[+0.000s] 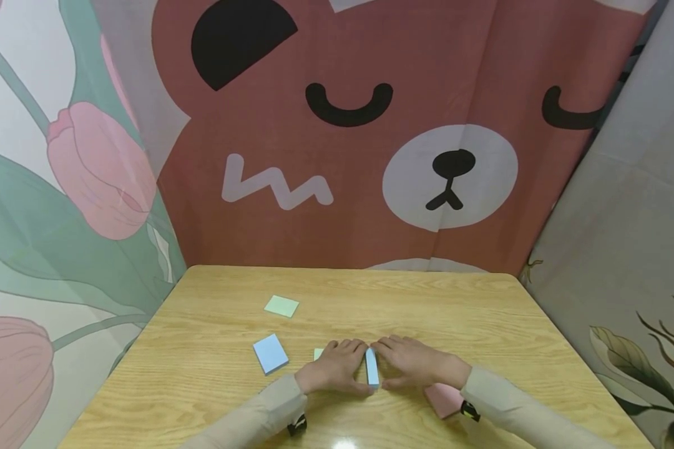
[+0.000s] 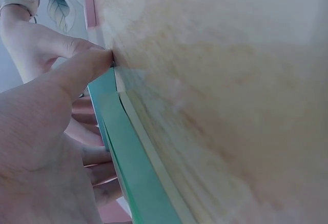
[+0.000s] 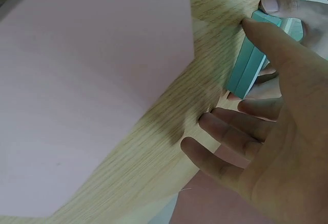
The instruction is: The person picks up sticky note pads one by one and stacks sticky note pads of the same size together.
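Note:
A light-blue sticky-note pad [image 1: 372,369] stands on its long edge on the table between both hands. It looks teal in the wrist views, and a seam runs along the pad [image 3: 247,62] in the right wrist view. My left hand [image 1: 339,369] holds it from the left, thumb at the near end and fingers toward the far end. From the right, my right hand [image 1: 418,363] spans it with thumb and index finger; its other fingers [image 3: 220,166] are spread and loosely bent off the pad. Both thumb tips come close together at the near end.
Left of the hands lies another blue pad [image 1: 271,354], with a pale green note [image 1: 281,306] farther back. A green piece [image 1: 317,353] is mostly hidden behind the left hand. Beside the right wrist lies a pink pad [image 1: 444,400]. Printed curtains surround the wooden table [image 1: 202,324].

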Demonstrator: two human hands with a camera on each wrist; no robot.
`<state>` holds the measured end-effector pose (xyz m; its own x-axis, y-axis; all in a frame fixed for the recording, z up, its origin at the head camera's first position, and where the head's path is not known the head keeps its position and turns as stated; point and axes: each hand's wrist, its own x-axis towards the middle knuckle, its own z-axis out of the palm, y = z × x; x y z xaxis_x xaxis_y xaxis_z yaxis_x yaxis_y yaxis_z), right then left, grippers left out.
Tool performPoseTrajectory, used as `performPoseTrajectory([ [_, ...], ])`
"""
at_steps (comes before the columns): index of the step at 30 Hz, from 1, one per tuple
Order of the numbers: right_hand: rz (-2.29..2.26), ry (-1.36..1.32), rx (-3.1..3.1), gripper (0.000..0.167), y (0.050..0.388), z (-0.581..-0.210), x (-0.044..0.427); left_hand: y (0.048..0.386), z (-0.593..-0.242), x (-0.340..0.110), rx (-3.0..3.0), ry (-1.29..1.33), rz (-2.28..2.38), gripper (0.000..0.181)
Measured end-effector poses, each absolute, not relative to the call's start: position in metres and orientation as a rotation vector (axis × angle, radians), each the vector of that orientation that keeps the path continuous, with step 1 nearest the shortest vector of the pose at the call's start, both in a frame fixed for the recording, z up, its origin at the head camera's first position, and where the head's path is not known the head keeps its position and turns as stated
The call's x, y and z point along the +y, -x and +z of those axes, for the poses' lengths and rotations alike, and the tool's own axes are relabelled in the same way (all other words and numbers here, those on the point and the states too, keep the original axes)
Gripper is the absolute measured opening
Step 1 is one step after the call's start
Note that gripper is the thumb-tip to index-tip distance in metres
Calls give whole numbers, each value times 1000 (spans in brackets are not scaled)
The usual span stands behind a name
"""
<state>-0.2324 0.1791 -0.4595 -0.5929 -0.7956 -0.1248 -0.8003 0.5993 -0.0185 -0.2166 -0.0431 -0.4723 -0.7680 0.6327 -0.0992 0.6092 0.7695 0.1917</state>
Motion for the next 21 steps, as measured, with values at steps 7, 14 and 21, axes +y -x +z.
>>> performPoseTrajectory([
  [7,44,1336,2697,71,233,-456,181,217,-471,-44,2787,-975,238,89],
  [14,49,1342,2741,60,233,-458,182,216,-472,-44,2788,-976,239,88],
  [21,0,1406,2833,45,236,-463,183,216,-473,-44,2807,-987,253,85],
])
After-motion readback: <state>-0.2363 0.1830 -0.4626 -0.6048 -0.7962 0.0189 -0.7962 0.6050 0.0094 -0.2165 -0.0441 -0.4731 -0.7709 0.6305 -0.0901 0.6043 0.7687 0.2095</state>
